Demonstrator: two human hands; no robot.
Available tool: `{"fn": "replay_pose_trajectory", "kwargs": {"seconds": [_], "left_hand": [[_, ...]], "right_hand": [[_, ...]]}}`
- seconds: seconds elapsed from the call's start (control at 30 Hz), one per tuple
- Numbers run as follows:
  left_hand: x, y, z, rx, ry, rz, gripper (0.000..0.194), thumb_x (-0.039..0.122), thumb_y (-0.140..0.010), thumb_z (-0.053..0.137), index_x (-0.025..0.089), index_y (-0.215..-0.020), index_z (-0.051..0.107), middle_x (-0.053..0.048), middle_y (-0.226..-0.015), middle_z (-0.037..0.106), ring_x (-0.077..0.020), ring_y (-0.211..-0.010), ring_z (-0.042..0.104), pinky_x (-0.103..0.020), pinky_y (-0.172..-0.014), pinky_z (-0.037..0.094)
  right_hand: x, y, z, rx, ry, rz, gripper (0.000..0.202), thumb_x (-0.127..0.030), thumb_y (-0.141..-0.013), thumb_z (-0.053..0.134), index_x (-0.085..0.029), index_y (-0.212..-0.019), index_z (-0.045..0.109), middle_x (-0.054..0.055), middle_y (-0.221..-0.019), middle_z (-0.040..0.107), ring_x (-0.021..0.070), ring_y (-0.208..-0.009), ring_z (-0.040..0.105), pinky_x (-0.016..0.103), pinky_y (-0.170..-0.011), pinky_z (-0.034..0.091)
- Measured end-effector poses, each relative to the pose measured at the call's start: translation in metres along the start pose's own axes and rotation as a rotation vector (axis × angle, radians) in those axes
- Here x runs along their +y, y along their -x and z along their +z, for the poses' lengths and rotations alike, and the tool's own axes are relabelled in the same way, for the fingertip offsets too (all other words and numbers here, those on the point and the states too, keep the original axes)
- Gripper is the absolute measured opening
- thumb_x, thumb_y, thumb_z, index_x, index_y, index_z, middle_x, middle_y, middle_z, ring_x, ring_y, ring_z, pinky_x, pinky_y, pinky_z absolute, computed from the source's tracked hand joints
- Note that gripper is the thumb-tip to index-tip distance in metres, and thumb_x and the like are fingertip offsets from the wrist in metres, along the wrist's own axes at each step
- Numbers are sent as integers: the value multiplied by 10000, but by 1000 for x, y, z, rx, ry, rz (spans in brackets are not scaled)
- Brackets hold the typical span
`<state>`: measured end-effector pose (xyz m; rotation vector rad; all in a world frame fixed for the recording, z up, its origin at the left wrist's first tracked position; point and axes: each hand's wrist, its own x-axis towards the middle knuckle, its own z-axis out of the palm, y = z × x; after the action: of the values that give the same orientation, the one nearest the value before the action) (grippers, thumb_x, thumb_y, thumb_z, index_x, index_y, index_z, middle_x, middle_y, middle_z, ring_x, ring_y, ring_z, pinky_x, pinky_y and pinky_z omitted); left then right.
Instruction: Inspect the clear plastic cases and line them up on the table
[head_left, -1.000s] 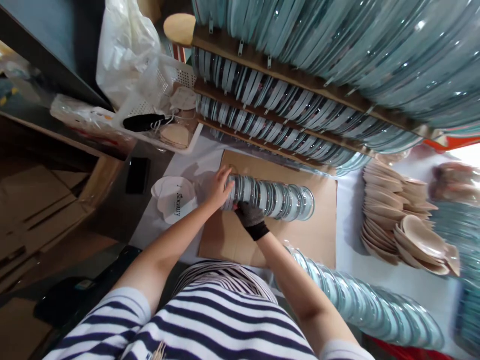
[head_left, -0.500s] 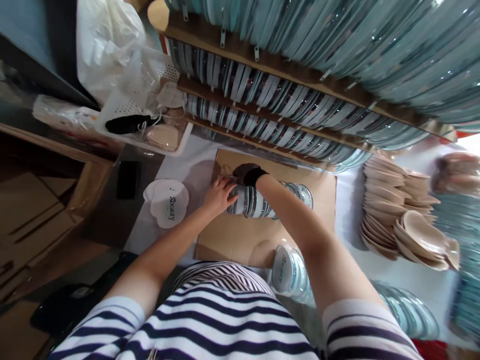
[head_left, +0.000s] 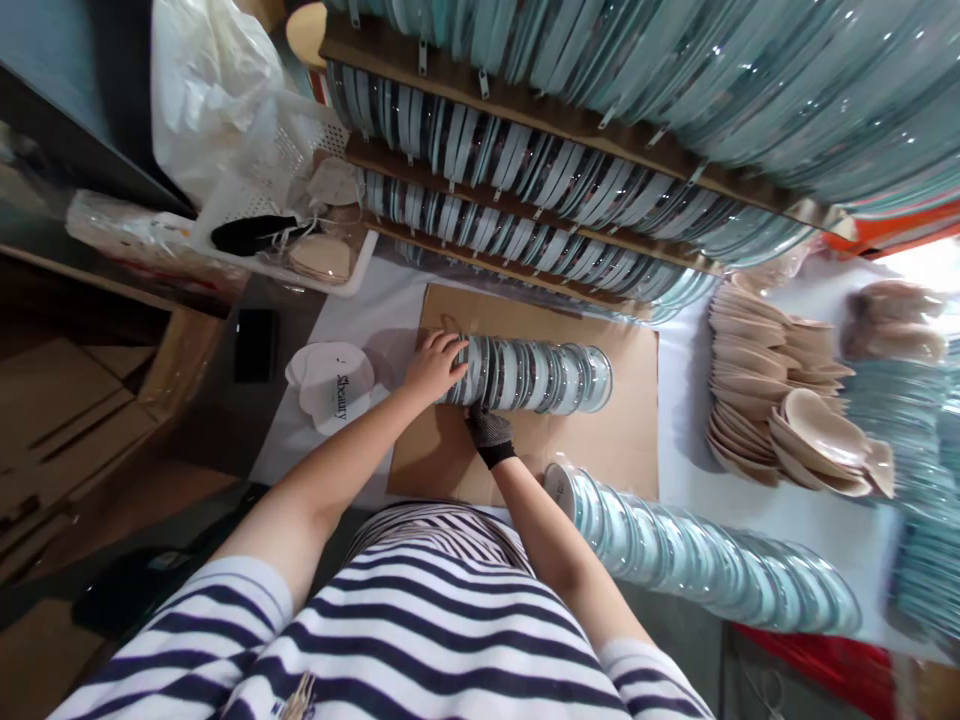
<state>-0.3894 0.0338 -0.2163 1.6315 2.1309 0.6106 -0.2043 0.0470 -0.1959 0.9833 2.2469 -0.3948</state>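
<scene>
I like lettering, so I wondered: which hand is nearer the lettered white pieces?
Left. The left hand is right of the lettered white pieces; the gloved right hand is farther right.

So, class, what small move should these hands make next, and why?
Probably a gentle nudge to even the left end of the row of packs: the left hand is on that end, and the gloved right hand is at its near edge.

A glossy row of round packs (head_left: 534, 375) — upright on edge, packed close — lies on brown cardboard (head_left: 600, 445).
</scene>
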Motion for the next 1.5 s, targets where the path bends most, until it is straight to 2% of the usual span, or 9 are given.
{"fn": "replay_pose_trajectory", "kwargs": {"seconds": [0.23,0.37,0.5,0.6,0.73,0.93,1.17,1.3,1.5], "left_hand": [[34,0,-11,-31,-130,94,605,476,-949,568,238,-1500,490,-89,-1601,432,-348,-1530,268,-620,-1251,169],[61,-12,0,-160,-157,171,696,529,-904,624,198,-1500,483,-124,-1581,455,-339,-1519,301,-604,-1252,171],[66,-20,8,-218,-177,160,700,517,-891,649,208,-1497,485,-132,-1506,540,-339,-1474,379,-588,-1243,195],[60,-23,8,-234,-173,158,700,531,-891,646,213,-1494,486,-129,-1509,538,-340,-1471,381,-589,-1236,205],[56,-25,7,-242,-154,168,708,517,-886,663,204,-1495,482,-134,-1507,540,-337,-1467,387,-595,-1246,171],[56,-24,8,-211,-105,179,641,459,-888,673,231,-1465,513,-109,-1507,545,-323,-1478,379,-584,-1262,146],[57,-21,9,-213,-135,153,668,425,-881,673,234,-1493,484,-106,-1547,504,-319,-1495,358,-583,-1261,163],[58,-17,6,-211,-155,147,677,413,-892,655,224,-1513,460,-111,-1568,478,-322,-1507,339,-581,-1260,180],[90,-20,14,-213,-126,190,776,472,-877,667,180,-1547,406,-144,-1633,365,-348,-1551,235,-611,-1261,138]], "right_hand": [[49,-10,-94,86,45,65,456,-357,-1047,298,-239,-1273,676,106,-1192,742,238,-1088,704,298,-851,533],[76,-61,-154,24,101,58,400,-302,-990,431,-180,-1278,680,161,-1267,704,285,-1173,671,348,-906,538],[62,-114,-177,-130,137,-71,316,-259,-887,633,-157,-1164,746,158,-1207,733,285,-1137,691,337,-913,548],[51,-124,-181,-139,147,-140,276,-211,-877,645,-128,-1114,760,182,-1216,724,307,-1194,660,390,-992,515],[61,-85,-162,-38,106,-145,317,-233,-981,486,-145,-1145,742,181,-1234,713,313,-1245,625,433,-1046,468],[64,9,-68,21,-24,45,405,-289,-1044,341,-221,-1249,682,134,-1194,736,250,-1083,705,336,-875,528],[38,17,2,18,-167,165,451,-323,-1058,288,-256,-1346,628,116,-1227,732,249,-1068,716,293,-787,522],[48,25,-14,51,-186,131,439,-404,-1059,324,-255,-1220,704,99,-1126,760,227,-1040,711,265,-799,508],[105,0,-109,190,-58,177,469,-364,-1063,284,-197,-1269,671,147,-1272,686,251,-1147,661,333,-919,500]]}}
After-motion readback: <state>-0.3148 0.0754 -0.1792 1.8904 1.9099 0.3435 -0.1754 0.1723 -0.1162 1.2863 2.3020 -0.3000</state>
